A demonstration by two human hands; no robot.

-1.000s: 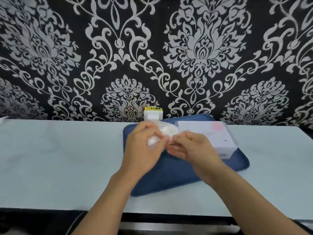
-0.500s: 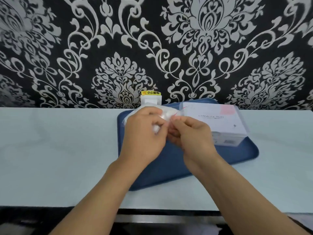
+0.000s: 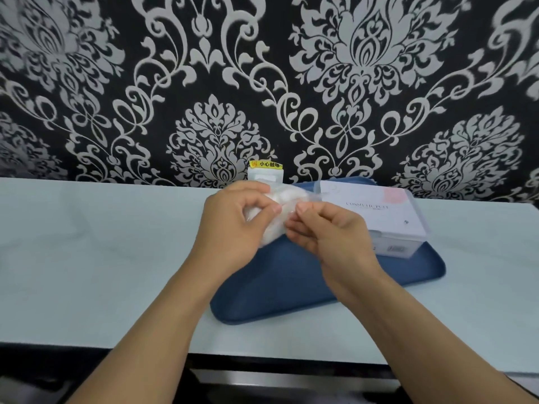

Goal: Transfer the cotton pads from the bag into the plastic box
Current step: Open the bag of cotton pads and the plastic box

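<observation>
Pale counter (image 3: 87, 243), patterned wall behind. Nearest: left hand (image 3: 233, 225) and right hand (image 3: 329, 231), both raised over the tray (image 3: 291, 287), fingertips pinching one clear bag (image 3: 280, 211) of white pads between them. Bag's long axis runs away from the grip, up and slightly right. Beyond and right of the grip, nearer the right hand: closed box (image 3: 379, 217) on the tray. Farthest: wall socket (image 3: 265, 173).

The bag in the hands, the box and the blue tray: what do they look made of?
Bag: thin clear plastic film, glossy and crinkled, with white pads showing through; both hands pinch it. Box: looks like rigid translucent plastic, with a white printed lid or card on top; I cannot tell which. Tray: probably matte moulded plastic, with a rounded raised rim and no shine.
</observation>
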